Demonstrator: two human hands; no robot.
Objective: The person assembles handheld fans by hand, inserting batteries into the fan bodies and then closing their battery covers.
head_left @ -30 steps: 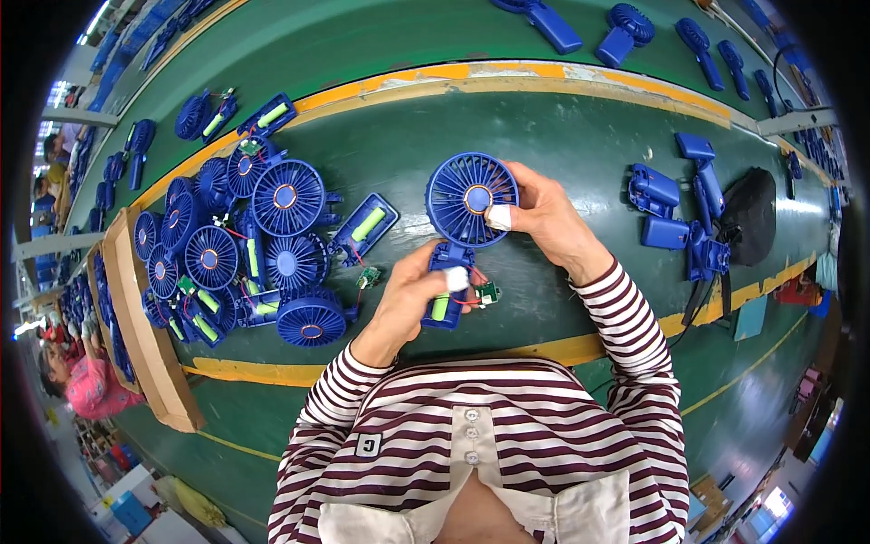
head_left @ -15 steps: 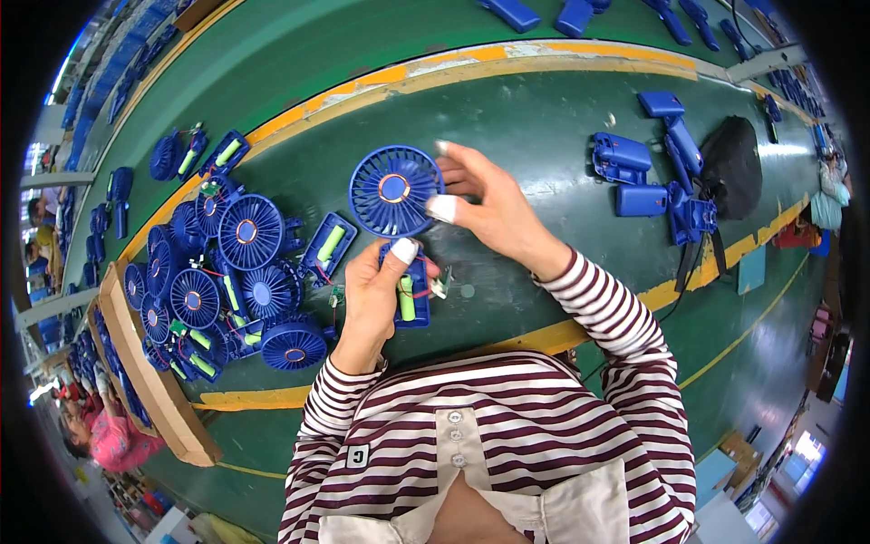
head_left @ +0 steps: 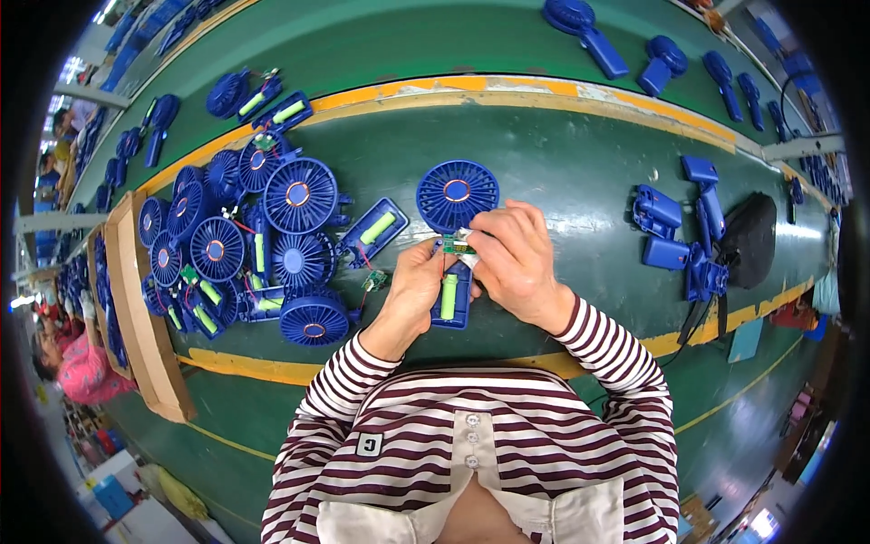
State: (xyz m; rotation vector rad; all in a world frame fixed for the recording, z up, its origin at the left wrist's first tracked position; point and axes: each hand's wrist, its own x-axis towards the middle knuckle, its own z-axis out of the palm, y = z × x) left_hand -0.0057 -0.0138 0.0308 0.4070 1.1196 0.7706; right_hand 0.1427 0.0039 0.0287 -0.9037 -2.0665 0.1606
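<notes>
A blue handheld fan [head_left: 458, 192] lies before me, its round grille away from me and its opened handle toward me. A light green battery cell [head_left: 449, 297] shows inside the handle. My left hand [head_left: 417, 286] is closed on the handle's left side near the neck. From the right, my right hand [head_left: 517, 258] pinches a small green circuit board [head_left: 459, 247] over the neck, just below the grille. White tape covers some of its fingertips. Thin wires run by the board. Left of the fan, a blue handle shell [head_left: 376, 228] with a battery lies open on the bench.
Several more blue fans [head_left: 302, 196] with loose wires are heaped at the left, by a cardboard tray [head_left: 149, 317]. Blue handle covers [head_left: 658, 213] and a black bag [head_left: 749, 240] lie at the right. Beyond the yellow edge, a green belt carries fans [head_left: 589, 36]. A person in pink [head_left: 86, 367] is far left.
My right hand has come from beside the grille down to the neck and now pinches the circuit board. The view has shifted, so everything sits differently in the picture.
</notes>
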